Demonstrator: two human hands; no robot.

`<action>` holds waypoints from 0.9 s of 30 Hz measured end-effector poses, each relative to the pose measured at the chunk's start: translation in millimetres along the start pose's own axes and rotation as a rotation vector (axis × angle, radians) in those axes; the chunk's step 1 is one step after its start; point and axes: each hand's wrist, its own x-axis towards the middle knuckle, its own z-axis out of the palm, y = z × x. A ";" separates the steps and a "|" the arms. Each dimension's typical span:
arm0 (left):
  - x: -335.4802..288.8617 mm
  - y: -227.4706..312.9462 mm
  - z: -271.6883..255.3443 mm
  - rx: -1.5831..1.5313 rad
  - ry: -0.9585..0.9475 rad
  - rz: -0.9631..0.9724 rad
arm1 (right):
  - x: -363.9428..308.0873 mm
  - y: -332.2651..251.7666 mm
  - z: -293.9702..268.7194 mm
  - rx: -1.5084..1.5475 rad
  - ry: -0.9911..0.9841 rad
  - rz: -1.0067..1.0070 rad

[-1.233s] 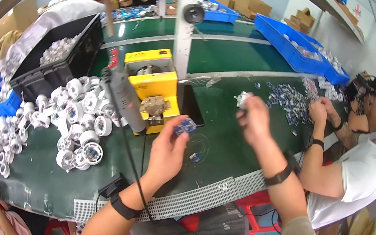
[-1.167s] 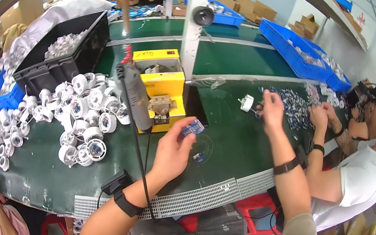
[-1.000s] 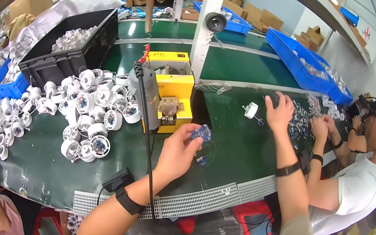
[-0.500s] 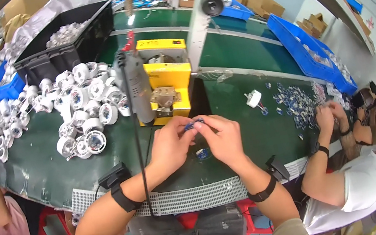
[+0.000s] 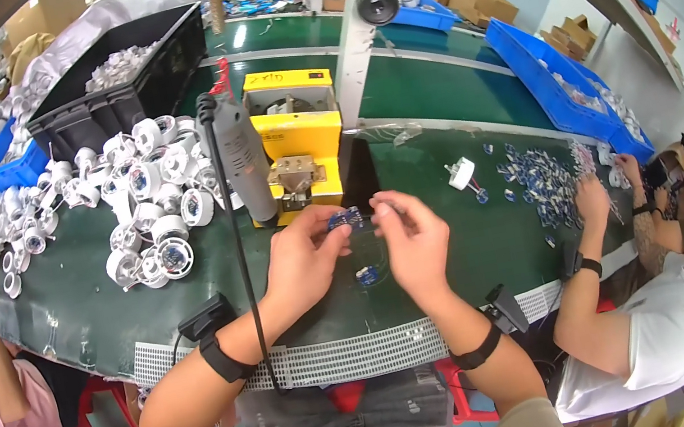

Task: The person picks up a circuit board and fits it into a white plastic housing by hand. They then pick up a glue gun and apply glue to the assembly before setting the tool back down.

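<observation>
In front of the yellow machine (image 5: 298, 132), my left hand (image 5: 299, 257) pinches a small blue circuit board (image 5: 347, 219) between thumb and fingers. My right hand (image 5: 412, 238) hovers just to the right of it, apart from the board. Its thumb and fingertips are closed together; anything between them is too small to make out. A second blue circuit board (image 5: 367, 276) lies on the green tabletop (image 5: 323, 313) below my hands. The grey cylindrical tool (image 5: 242, 153) with a black cable stands upright left of the machine.
White round housings (image 5: 142, 180) are heaped at the left, before a black crate (image 5: 119, 93). Farther right lie a white part with wires (image 5: 461, 174) and a pile of small blue boards (image 5: 543, 187). Co-workers sit on both sides; a blue bin (image 5: 553, 85) stands at the far right.
My hands have come apart: the right moved off to the right, while the left keeps the circuit board, now more exposed. The right co-worker's hands have separated.
</observation>
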 end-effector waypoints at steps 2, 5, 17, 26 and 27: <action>1.5 -1.0 1.9 -0.074 -0.076 0.016 | 9.6 0.4 -5.3 0.345 -0.065 0.318; -0.1 -4.8 1.4 -0.105 -0.104 -0.036 | 11.1 10.3 -7.7 0.371 -0.256 0.432; -8.8 4.5 9.5 -0.252 0.061 0.008 | -3.9 1.3 5.9 -0.235 0.017 -0.437; -9.0 14.1 -3.2 -0.482 -0.342 0.093 | 6.9 9.0 -9.3 0.892 -0.479 0.463; -10.0 12.1 -4.4 -0.431 -0.336 0.139 | 7.2 8.2 -7.6 0.956 -0.487 0.515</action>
